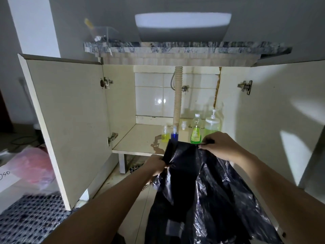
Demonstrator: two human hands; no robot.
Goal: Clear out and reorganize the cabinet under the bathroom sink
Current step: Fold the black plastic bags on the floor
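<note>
Black bin bag (202,182) hung nearest camera, in front of open cabinet (140,138). Left hand (155,165) gripped bag's left rim; right hand (218,145) pinched its right rim, hands apart, mouth apparently being spread. Cabinet shelf largely bare, stained near front edge. Remaining at right: yellow bottle (165,134), blue bottle (174,133), green bottle (196,129), pump dispenser (212,122). Judged: clearing mostly done, reorganizing outstanding.

The cabinet floor (140,138), in the middle of the frame, carries a yellow bottle (165,134), a blue bottle (174,134), a green bottle (196,130) and a pump dispenser (212,123).
</note>
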